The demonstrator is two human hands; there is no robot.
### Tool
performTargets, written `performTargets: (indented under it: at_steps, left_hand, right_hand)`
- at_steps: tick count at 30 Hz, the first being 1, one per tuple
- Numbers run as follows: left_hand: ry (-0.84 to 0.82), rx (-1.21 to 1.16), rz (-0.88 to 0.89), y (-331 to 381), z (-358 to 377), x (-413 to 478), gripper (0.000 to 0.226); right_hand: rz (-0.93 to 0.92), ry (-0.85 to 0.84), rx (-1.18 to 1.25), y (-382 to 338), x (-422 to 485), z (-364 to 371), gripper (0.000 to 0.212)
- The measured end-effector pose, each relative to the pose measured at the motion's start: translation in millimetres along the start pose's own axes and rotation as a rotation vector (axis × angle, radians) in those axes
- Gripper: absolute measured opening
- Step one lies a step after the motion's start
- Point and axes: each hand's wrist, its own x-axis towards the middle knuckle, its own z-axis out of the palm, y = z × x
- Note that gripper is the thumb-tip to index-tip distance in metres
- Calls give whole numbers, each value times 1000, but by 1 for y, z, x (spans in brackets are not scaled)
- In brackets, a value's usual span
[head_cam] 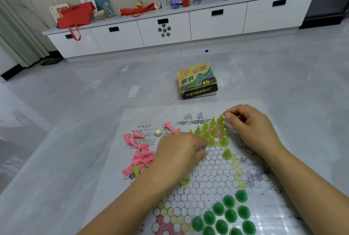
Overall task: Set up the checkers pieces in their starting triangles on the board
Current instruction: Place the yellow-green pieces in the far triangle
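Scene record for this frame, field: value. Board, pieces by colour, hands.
board: Chinese checkers sheet, laid flat
light green pieces: upright, in far triangle
dark green pieces: upright, in near triangle
pink pieces: loose heap on sheet's left margin
left hand: beside light green pieces, grip unclear
right hand: at far triangle's tip, fingers curled, grip unclear
game box: on floor beyond board

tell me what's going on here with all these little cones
A person is setting up a checkers board. Both hands work at the light green pieces in the far triangle: left hand at its near edge, right hand at its far tip. Dark green pieces stand in the near triangle; pink pieces lie heaped on the left.
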Motion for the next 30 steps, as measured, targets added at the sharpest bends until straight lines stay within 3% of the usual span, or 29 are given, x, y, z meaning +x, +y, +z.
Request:
performTargets:
  at_steps: [13,23,30]
  left_hand:
    - [-16,5,45,3,7,-2,21]
    - [95,-8,113,4,13,-3,18]
    - [46,-24,89,3,12,-1,21]
  right_hand:
    - [0,1,-9,-2,0,0,11]
    - [-4,2,-4,-2,0,0,11]
    - [-5,3,-2,-1,0,0,11]
